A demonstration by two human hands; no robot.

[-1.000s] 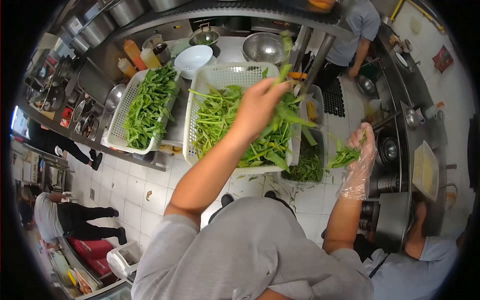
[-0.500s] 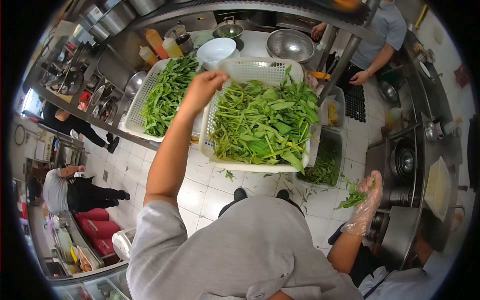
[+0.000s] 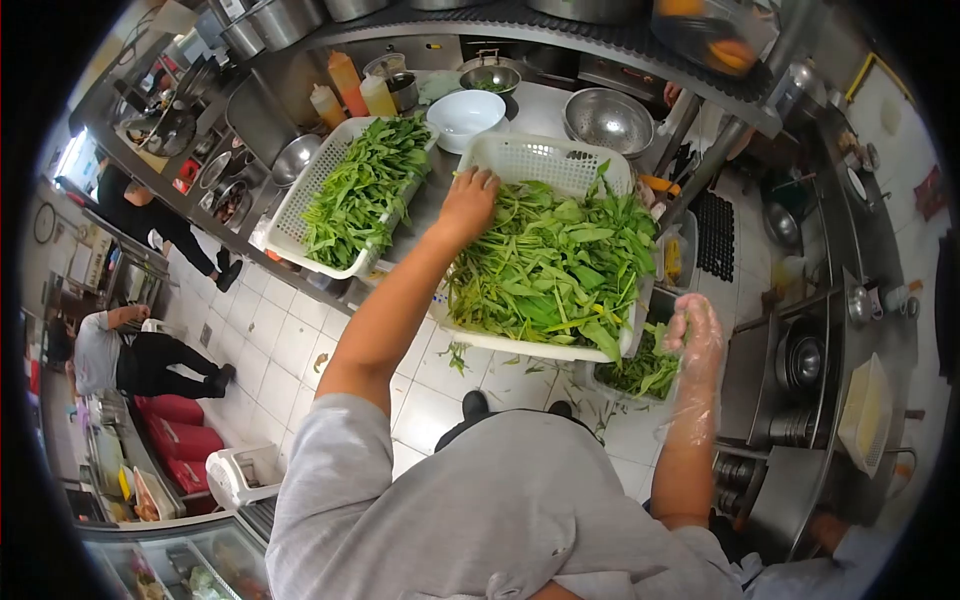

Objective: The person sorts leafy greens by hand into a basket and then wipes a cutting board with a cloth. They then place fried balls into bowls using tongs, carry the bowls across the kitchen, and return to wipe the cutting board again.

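My left hand [image 3: 471, 205], bare, is at the left edge of a white perforated basket [image 3: 560, 172] heaped with long-stemmed leafy greens [image 3: 560, 265]. Its fingers curl downward, and what is between them is hidden. On the right, my right hand [image 3: 694, 335] wears a clear plastic glove. Loosely bent fingers show no greens in them. Just left of that hand, below the basket, a plastic bin [image 3: 620, 393] holds more greens [image 3: 648, 368].
A second white basket [image 3: 283, 215] of greens stands to the left. Behind are a white bowl [image 3: 466, 117], a metal colander [image 3: 608, 120] and squeeze bottles [image 3: 347, 85]. Scraps lie on the tiled floor [image 3: 415, 415]. Two people [image 3: 165, 225] [image 3: 150, 355] are at far left.
My right hand has swung left toward the bin, and the greens it held no longer show in it. My left hand has shifted right and down at the basket's edge. The view has turned slightly.
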